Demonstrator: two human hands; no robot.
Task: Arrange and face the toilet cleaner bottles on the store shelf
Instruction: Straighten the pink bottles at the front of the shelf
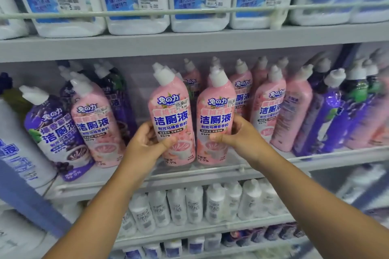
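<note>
Head view, and both your hands are on the middle shelf, one bottle each. Your left hand [150, 143] is wrapped around the lower body of the left pink bottle [171, 115], thumb across the front near the bottom of the label. Your right hand [237, 136] grips the right pink bottle [214, 120] the same way, fingers curled round its far side. The two bottles stand at centre frame, side by side and almost touching, labels square to you, bases near the shelf's front rail [210, 171].

Now the step itself, as I read it: bring this pair flush with the rail. Keep your thumbs low so the labels stay uncovered, and slide the bottles rather than lift them, because those angled white caps make them top-heavy.

Looking outward, there's a gap to the left before the leaning pink bottle [94, 124] and the purple bottle [54, 132] at middle left, both tilted. Those want straightening next. To the right, more pink bottles [267, 107] stand further back, with purple ones [328, 115] at the right edge.
</note>
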